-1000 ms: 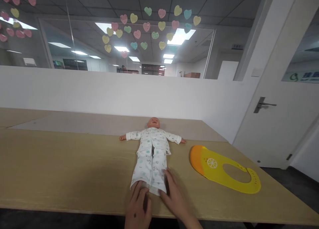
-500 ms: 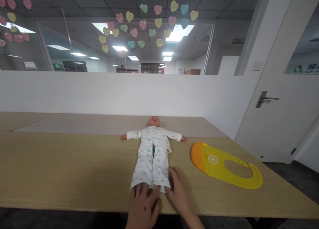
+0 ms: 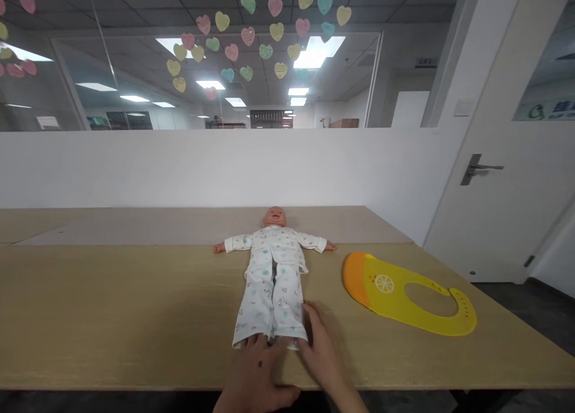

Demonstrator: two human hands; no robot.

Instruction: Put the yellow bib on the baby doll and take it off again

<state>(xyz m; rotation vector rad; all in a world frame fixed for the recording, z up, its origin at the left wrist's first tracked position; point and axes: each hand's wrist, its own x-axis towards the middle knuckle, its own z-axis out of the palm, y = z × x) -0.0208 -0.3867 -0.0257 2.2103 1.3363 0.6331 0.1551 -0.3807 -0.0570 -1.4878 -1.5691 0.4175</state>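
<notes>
Honestly can't make out any words. Strip [image 3: 548, 114] on the door glass [image 3: 552, 59], upper right, has a green logo [image 3: 536, 111] and bluish characters [image 3: 562, 108] cut off by the frame edge; scribbles on some heart notes [image 3: 281, 71] up top are too tiny, small upper-right sign [image 3: 426, 62]'s blurry.

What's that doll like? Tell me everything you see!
The doll lies face up on the table, arms spread, head toward the wall. Its head looks plastic; its white printed top and trousers look like cloth. No feet show. The left hand and right hand are at the trouser hems.
</notes>
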